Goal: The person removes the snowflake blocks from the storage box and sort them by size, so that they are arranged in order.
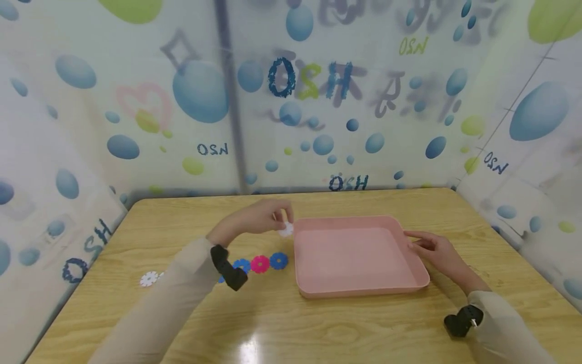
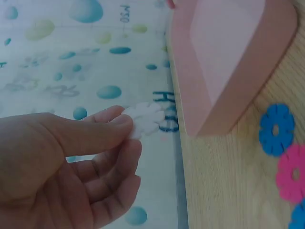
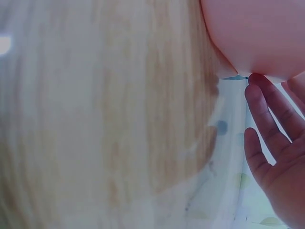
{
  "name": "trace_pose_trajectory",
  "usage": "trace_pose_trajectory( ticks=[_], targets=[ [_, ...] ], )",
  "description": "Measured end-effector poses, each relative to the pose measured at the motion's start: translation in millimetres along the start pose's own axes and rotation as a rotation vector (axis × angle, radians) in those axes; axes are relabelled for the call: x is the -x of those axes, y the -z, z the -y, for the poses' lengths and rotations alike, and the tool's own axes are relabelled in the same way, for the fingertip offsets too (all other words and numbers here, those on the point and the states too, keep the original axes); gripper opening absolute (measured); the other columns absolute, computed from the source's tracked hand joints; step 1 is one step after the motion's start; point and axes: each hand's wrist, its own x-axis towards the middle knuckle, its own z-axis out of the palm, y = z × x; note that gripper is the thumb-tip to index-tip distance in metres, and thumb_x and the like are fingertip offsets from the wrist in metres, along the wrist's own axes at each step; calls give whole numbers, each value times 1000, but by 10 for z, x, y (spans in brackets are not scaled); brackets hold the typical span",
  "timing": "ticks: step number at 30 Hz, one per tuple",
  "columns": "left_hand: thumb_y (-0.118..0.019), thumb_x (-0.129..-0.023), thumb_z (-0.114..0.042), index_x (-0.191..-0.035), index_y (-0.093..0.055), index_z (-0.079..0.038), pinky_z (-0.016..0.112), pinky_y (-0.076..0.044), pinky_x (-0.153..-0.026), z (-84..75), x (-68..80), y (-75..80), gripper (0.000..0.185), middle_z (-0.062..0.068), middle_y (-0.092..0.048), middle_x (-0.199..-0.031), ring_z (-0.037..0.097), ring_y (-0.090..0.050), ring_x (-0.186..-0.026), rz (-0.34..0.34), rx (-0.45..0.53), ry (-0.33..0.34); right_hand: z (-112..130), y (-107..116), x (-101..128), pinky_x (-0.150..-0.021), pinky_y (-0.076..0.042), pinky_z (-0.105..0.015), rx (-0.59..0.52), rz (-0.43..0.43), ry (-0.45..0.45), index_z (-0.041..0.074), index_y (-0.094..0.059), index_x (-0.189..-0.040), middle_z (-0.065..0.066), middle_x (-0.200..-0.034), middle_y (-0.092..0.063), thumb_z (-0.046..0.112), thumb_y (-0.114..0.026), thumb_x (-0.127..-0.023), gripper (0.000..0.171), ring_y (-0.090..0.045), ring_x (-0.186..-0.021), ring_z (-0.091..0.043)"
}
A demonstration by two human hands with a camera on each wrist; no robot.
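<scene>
My left hand (image 1: 261,216) pinches a white notched plastic disc (image 2: 144,119) between thumb and index finger. It holds the disc just outside the far left corner of a pink tray (image 1: 354,258); the other fingers are curled loosely below. My right hand (image 1: 434,253) holds the tray's right wall, its thumb at the rim and fingers against the outer side (image 3: 274,119). Left of the tray lies a row of discs: a blue disc (image 1: 279,261), a pink disc (image 1: 260,264) and more blue ones, partly hidden by my left wrist.
On the table's left, a white disc (image 1: 148,278) lies beside another that my left sleeve mostly covers. The wooden table (image 1: 364,328) meets a patterned curtain (image 1: 291,136) at its back edge. Each wrist wears a black band-mounted device (image 1: 229,268).
</scene>
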Motion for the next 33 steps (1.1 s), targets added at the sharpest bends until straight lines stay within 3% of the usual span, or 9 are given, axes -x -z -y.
trace_pose_trajectory(
  ticks=[10,24,33],
  targets=[
    [-60,-86,3,-93,-59,-4,34,-49,-70,607,879,261,10,7,-60,-88,18,-61,-76,-48,40,43,-11,-28,8,-71,-48,-21,-1,-4,6,-1,-49,-131,-23,-114,-60,28,-55,-94,47,-60,-88,-3],
    [-60,-88,0,-96,-60,-6,28,-49,-64,1217,1896,342,10,4,-60,-87,11,-57,-72,-92,35,177,-3,-13,13,-72,-48,-20,-7,3,20,1,-49,-132,-24,-119,-57,26,-54,-95,45,-58,-90,2],
    [-56,-89,2,-98,-55,7,28,-48,-60,1478,2476,424,11,6,-60,-86,6,-58,-73,-64,122,289,6,-9,15,-71,-48,-18,-1,-10,28,0,-50,-131,-24,-118,-58,26,-55,-95,45,-59,-90,-1]
  ],
)
